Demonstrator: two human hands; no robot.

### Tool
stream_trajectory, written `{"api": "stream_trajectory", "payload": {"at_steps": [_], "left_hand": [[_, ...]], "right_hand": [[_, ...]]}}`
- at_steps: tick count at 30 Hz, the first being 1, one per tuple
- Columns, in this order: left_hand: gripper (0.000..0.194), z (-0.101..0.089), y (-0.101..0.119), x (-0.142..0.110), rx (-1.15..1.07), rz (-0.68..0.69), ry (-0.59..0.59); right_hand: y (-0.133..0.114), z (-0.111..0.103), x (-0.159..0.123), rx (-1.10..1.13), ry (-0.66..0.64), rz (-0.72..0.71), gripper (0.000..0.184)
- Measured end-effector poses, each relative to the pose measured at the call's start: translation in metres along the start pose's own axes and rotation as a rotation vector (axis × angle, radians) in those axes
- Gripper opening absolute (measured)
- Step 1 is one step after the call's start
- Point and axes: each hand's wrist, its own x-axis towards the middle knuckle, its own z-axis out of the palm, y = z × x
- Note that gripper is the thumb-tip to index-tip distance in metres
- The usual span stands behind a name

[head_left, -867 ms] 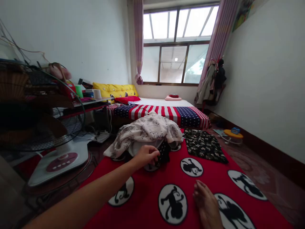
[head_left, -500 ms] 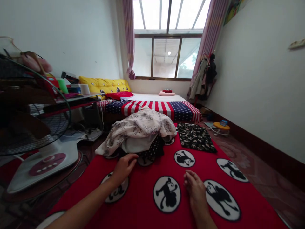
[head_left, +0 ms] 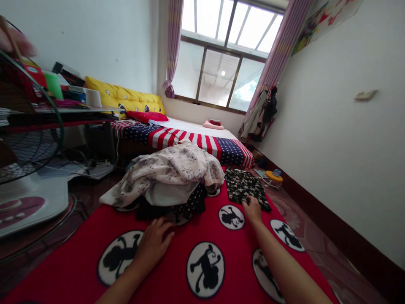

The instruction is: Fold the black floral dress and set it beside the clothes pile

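Folded-looking dark floral cloth (head_left: pixel 242 184): lay flat at the far right of the red cover (head_left: pixel 179 268), the right hand (head_left: pixel 252 207) at its near edge, fingers bent; whether they gripped the fabric could not be told. Left hand (head_left: pixel 155 240): released, fingers loosely spread above or on the cover, just in front of the heap, nothing seen in its hold. Heap: pale floral cloth (head_left: pixel 180 162) draped loosely over a plain whitish cloth (head_left: pixel 169 194) and a black dotted cloth (head_left: pixel 193 203). Risks, as judged: fingertips catching only the top layer of the dark cloth could have skewed it; a push to the right could have sent it over the cover's edge to the floor (head_left: pixel 311 228); a tug on the dotted piece could have toppled the loose folds above. Edges: the heap's left tip lay close to the cover's left side, with the fan base (head_left: pixel 28 207) beyond; the dark cloth ran close to the right side, a yellow-topped stool (head_left: pixel 274 176) past its far corner. Room: widest on the near stretch of cover between the forearms; narrow between heap and dark cloth, which nearly met at the far end.
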Motion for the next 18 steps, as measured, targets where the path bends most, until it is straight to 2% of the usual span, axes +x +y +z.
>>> {"api": "stream_trajectory", "payload": {"at_steps": [3,5,12,15,18], "left_hand": [[0.021,0.001,0.0,0.0,-0.023,-0.023,0.001],[0.021,0.001,0.0,0.001,-0.036,-0.029,0.009],[0.02,0.0,0.001,0.002,-0.061,-0.038,0.014],[0.021,0.0,0.001,0.002,-0.064,-0.035,0.022],[0.021,0.001,0.001,0.003,-0.056,-0.033,0.026]], "right_hand": [[0.005,0.004,0.023,-0.104,-0.013,0.098,0.062],[0.008,0.006,0.031,-0.165,-0.052,0.128,0.065],[0.013,-0.011,0.033,-0.326,-0.241,0.104,0.021],[0.005,-0.023,0.024,-0.375,-0.298,0.066,0.011],[-0.013,-0.035,0.008,-0.397,-0.382,-0.01,0.006]]}}
